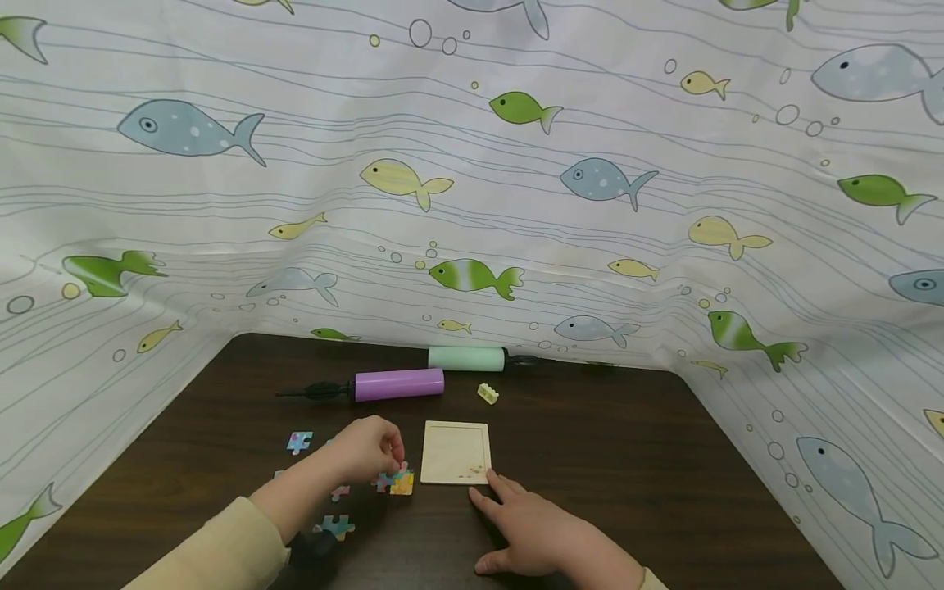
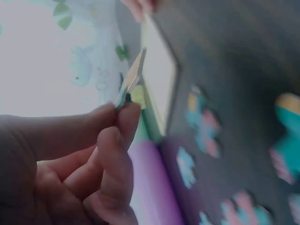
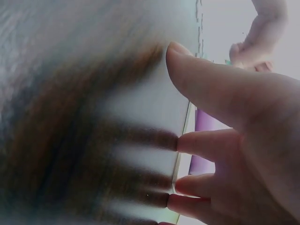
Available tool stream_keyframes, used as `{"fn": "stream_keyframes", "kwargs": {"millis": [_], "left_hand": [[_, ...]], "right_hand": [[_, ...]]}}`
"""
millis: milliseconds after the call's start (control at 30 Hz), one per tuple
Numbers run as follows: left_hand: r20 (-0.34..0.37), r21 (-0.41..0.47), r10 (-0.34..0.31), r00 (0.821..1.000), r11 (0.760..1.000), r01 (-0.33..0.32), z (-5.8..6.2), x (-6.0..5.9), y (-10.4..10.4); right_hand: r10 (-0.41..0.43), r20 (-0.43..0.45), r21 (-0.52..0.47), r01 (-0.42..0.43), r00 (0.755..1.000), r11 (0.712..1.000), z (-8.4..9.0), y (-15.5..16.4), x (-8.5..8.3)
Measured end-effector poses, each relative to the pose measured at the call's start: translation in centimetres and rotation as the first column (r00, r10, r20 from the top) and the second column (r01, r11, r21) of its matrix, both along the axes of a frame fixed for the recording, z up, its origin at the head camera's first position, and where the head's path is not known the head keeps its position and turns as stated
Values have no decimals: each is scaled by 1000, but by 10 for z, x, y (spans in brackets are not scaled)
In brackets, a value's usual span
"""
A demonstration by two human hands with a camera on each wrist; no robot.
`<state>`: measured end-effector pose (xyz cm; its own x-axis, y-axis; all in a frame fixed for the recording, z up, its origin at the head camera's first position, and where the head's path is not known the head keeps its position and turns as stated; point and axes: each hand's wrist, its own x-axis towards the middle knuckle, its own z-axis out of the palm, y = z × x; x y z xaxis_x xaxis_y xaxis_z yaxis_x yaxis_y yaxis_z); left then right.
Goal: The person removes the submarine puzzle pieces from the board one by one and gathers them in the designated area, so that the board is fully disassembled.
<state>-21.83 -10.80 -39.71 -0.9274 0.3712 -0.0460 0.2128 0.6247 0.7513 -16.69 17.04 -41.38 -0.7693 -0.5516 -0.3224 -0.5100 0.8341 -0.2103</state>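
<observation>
Two hands work near the table's (image 1: 627, 459) front edge in the head view: the left hand (image 1: 369, 449) pinches a puzzle piece (image 1: 401, 482) just left of the wooden tray (image 1: 456, 451), while the right hand (image 1: 542, 533) lies flat, fingertips at the tray's near right corner. In the left wrist view, the piece (image 2: 131, 77) sits thinly between fingertips, so it may slip. Blurred right wrist view: fingers (image 3: 197, 143) seemingly brace the tray (image 3: 154, 103); pressing unevenly could shift it. No writing is legible.

A purple pump (image 1: 385, 385), a mint pump (image 1: 468, 358) and a yellow brick (image 1: 487, 393) lie on the dark table (image 1: 627, 459)
</observation>
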Motion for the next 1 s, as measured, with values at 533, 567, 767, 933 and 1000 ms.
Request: {"fn": "stream_keyframes", "kwargs": {"millis": [533,567,767,933,1000], "left_hand": [[107,-14,-53,993,998,55,-20,22,-20],[100,-30,-41,994,999,45,-20,22,-20],[5,-99,12,1000,995,-11,-17,25,-20],[-100,-150,77,992,984,-92,-8,28,-22],[-109,-150,108,988,981,-124,-2,29,-23]], "right_hand": [[16,19,-15,-16,1000,1000,-3,4,-4],[17,19,-15,-16,1000,1000,-4,4,-4],[2,1,-7,-2,1000,1000,0,1,-2],[-18,-5,1,18,1000,1000,0,1,-1],[-23,4,-11,23,1000,1000,2,2,0]]}}
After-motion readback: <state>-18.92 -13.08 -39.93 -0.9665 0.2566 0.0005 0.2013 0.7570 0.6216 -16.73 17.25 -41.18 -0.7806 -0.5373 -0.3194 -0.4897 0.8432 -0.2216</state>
